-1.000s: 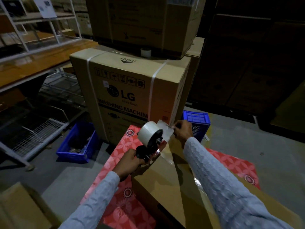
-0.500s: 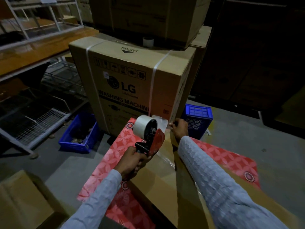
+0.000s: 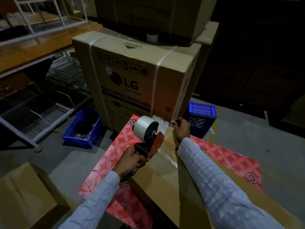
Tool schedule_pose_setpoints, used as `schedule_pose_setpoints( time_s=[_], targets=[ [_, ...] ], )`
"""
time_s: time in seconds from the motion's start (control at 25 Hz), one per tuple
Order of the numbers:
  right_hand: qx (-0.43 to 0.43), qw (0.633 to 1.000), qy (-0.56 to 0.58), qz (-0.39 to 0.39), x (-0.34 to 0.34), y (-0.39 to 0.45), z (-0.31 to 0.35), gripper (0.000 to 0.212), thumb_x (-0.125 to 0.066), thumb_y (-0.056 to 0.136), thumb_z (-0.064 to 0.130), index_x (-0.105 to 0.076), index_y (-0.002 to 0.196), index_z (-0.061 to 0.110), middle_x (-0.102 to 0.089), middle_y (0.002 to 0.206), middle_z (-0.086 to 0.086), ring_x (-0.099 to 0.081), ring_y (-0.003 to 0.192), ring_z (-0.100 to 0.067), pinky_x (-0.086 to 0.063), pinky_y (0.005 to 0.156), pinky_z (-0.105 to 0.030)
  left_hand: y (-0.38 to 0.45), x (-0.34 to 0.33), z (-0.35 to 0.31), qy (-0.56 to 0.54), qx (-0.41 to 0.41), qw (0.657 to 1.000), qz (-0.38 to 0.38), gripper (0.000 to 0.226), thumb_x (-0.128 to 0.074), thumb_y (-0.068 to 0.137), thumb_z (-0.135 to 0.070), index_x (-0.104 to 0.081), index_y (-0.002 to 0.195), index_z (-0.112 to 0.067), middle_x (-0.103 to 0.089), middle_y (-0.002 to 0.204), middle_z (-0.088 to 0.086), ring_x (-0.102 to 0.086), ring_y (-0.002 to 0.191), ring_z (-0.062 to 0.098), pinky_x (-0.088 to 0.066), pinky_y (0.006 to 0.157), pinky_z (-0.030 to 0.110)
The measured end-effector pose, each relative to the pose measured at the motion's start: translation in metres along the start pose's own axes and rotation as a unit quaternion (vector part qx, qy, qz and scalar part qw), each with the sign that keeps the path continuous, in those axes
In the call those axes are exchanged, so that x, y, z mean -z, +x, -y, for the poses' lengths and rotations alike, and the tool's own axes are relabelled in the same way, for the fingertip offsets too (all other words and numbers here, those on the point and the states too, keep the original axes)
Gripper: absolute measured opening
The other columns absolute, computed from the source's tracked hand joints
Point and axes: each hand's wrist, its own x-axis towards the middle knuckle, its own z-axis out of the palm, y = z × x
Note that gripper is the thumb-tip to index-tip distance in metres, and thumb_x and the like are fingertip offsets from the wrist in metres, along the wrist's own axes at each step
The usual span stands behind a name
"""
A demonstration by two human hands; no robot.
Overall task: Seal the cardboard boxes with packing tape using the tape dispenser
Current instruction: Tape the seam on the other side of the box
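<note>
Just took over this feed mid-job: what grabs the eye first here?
The tape dispenser with its white roll, gripped by the left hand over the box in front. The right hand pinches the tape end at the box's far edge. Behind stands a big washing machine carton.

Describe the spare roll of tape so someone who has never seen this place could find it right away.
Start at the big LG washing machine box straight ahead. On its top, just behind the FRONT arrow and under the overhang of the carton stacked above, stands the spare tape roll. It is small, whitish and loose, unlike the roll on the tape dispenser gripped by the left hand.
</note>
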Motion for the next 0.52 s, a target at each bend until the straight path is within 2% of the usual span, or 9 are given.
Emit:
schedule_pose_setpoints(
  time_s=[0.16,0.28,0.52],
  targets=[
    [0.019,1.000,0.002,0.009,-0.0013,0.0021,-0.0015,0.015,-0.061,0.096,-0.005,-0.073,0.097,0.003,-0.076,0.101,-0.009,-0.068,0.092,-0.015,-0.056,0.090,-0.032,-0.0023,0.0027,-0.0003,-0.008,0.009,1.000,-0.004,0.008,-0.068,0.086,-0.012,-0.067,0.089,-0.005,-0.035,0.057,0.007,-0.022,0.045,0.013,-0.016,0.049,0.029],
    [0.020,1.000,-0.003,0.009,-0.0015,0.0039,-0.0041,0.015,-0.062,0.095,-0.005,-0.075,0.098,0.003,-0.076,0.102,-0.011,-0.069,0.094,-0.017,-0.057,0.094,-0.038,-0.0008,0.0017,0.0021,0.009,0.009,1.000,-0.015,0.022,-0.067,0.084,-0.011,-0.061,0.091,0.010,-0.036,0.057,0.008,-0.024,0.044,0.014,-0.018,0.048,0.027],
    [0.014,1.000,0.000,0.003,-0.0008,0.0039,-0.0068,0.015,-0.061,0.096,-0.003,-0.074,0.097,0.004,-0.074,0.103,-0.012,-0.067,0.096,-0.021,-0.055,0.094,-0.038,-0.0018,0.0022,0.0023,0.018,-0.009,1.000,-0.015,0.009,-0.064,0.082,-0.005,-0.067,0.086,0.003,-0.039,0.056,0.011,-0.027,0.045,0.014,-0.022,0.047,0.025]
  ],
)
